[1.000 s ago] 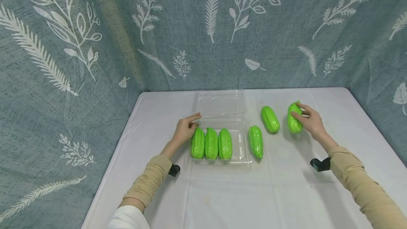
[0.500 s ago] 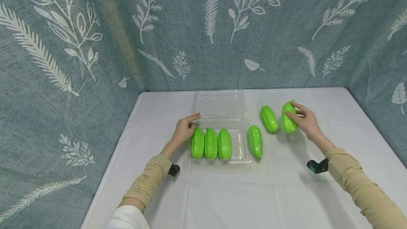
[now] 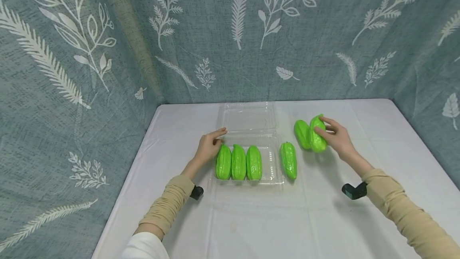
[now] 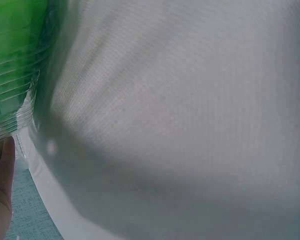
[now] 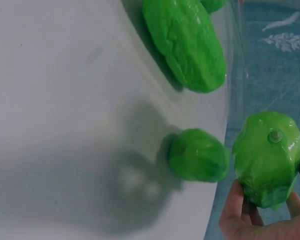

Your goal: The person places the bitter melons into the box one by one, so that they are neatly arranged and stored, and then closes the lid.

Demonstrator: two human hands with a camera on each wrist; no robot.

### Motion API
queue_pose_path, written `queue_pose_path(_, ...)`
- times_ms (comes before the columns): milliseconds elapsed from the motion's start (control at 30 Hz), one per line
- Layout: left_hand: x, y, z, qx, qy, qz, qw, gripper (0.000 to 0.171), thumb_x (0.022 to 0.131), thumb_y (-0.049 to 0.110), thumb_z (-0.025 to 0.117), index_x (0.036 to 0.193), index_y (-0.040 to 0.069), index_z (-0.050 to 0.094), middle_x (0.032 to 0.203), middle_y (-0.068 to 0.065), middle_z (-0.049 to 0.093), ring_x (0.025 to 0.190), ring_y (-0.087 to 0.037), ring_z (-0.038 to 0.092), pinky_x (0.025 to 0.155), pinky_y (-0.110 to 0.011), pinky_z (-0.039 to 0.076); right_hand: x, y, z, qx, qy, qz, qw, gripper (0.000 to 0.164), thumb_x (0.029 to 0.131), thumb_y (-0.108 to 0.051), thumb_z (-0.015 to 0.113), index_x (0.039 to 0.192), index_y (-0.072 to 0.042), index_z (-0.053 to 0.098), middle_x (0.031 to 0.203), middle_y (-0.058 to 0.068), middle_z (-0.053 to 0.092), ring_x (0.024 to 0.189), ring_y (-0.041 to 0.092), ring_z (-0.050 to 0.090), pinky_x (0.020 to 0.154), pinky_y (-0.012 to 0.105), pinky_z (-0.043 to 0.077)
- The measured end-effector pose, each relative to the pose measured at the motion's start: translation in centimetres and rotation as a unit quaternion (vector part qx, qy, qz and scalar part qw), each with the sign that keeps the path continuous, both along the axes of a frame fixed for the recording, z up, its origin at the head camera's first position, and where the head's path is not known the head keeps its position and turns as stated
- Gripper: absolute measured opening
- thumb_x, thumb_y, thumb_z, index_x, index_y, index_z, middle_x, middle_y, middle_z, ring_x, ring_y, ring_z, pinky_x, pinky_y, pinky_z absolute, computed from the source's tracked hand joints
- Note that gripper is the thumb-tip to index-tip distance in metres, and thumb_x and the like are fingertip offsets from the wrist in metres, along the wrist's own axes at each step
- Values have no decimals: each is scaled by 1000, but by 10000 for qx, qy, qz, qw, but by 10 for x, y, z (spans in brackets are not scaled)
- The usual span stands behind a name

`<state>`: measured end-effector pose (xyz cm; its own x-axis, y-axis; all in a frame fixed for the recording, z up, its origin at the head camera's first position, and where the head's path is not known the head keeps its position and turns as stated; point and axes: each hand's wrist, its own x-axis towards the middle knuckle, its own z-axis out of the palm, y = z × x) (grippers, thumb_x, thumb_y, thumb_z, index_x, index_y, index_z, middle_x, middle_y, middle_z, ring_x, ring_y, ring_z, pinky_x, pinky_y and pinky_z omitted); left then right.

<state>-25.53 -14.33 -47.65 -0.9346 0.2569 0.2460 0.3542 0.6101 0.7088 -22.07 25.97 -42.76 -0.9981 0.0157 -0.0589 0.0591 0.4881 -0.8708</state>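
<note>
In the head view, my right hand (image 3: 336,137) grips a green bitter melon (image 3: 318,134) between thumb and fingers, raised above the table. Another bitter melon (image 3: 302,133) lies behind it, partly covered. Closer to the container lies one more melon (image 3: 289,160). The clear plastic container (image 3: 272,163) is open with its lid (image 3: 248,117) laid back; three melons (image 3: 238,163) stand side by side in its left part. My left hand (image 3: 207,147) rests at its back left corner, fingers fairly straight; fingertips (image 4: 7,150) touch the ribbed wall in the left wrist view.
A white cloth covers the table (image 3: 258,219). Behind and to the sides hangs a blue-green curtain (image 3: 223,23) with white leaf prints. The container has bare space at the right of its three melons.
My right hand has carried its bitter melon leftward, and it now overlaps the melon lying behind it in view. The left hand and the container have stayed in place.
</note>
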Motion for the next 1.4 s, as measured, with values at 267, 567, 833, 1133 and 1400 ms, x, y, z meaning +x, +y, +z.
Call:
queue_pose_path(267,-1,0,-1,32,86,-31,10000,39,87,-12,49,122,-3,61,133,-13,58,73,-19,65,55,-16,36,4,-14,2,-112,-19,189,9998,68,95,-39,53,149,-6,27,144,34,31,127,50,40,96,56,43)
queue_pose_path(567,-1,0,-1,-3,-9,-6,10000,39,87,-11,48,123,-2,61,134,-12,57,73,-18,64,57,-18,38,6,-26,4,-326,-92,254,9991,68,95,-38,54,149,-8,27,145,32,31,127,47,41,92,47,48)
queue_pose_path(833,0,0,0,-18,-4,1,10000,39,87,-11,48,123,-2,61,134,-12,57,80,-23,68,60,-18,41,7,-34,2,-383,-54,325,9987,67,94,-37,55,149,-8,29,143,30,35,124,45,45,86,35,50)
queue_pose_path(1133,0,0,0,-33,11,-3,10000,39,87,-11,48,123,-2,61,134,-12,57,72,-20,64,58,-18,39,8,-48,5,-475,-169,351,9981,65,94,-35,56,148,-10,31,147,28,31,130,45,38,94,48,44)
queue_pose_path(1400,0,0,1,-50,23,-4,10000,39,87,-11,49,122,-2,62,133,-12,58,67,-15,60,58,-18,40,10,-65,7,-808,-319,413,9954,64,93,-32,58,148,-12,31,144,28,34,129,43,41,92,42,48)
